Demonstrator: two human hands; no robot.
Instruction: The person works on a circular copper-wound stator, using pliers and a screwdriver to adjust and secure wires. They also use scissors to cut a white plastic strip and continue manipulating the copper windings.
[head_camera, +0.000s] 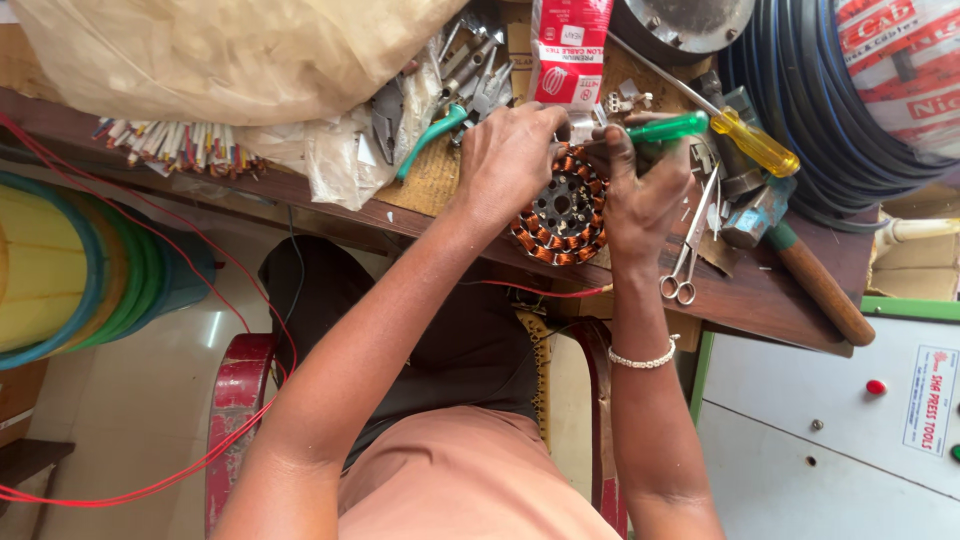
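On the far left, stacked yellow and green plastic rings (60, 265) sit at frame edge, with thin red wires (215, 300) trailing past them down to the floor. Next right, on the worn wooden workbench (770, 295): bundle of short multicoloured wire offcuts (170, 143), crumpled beige plastic bag (220, 50) above it, then green-handled pliers (432, 135) beside a pile of grey metal hand tools (475, 75). Left hand (510, 160) rests on top-left rim of the round copper-wound motor stator (560, 210), fingers curled together over its edge, touching the windings. Stator lies flat at bench front edge, between both hands, dark steel hub with holes visible at centre. Right hand (640, 195) covers stator's right side, fingers bent and pinched at the upper rim; cannot tell what, if anything, is clamped between fingertips. White bead bracelet (645, 358) on right wrist. Just right of that hand: steel scissors (685, 250), green-handled screwdriver (668, 127), yellow-handled screwdriver (755, 142), then wooden-handled hammer (815, 280) angled toward bench corner. Far right: coil of dark blue cable (810, 90) up top, white control cabinet with red button (875, 386) below.
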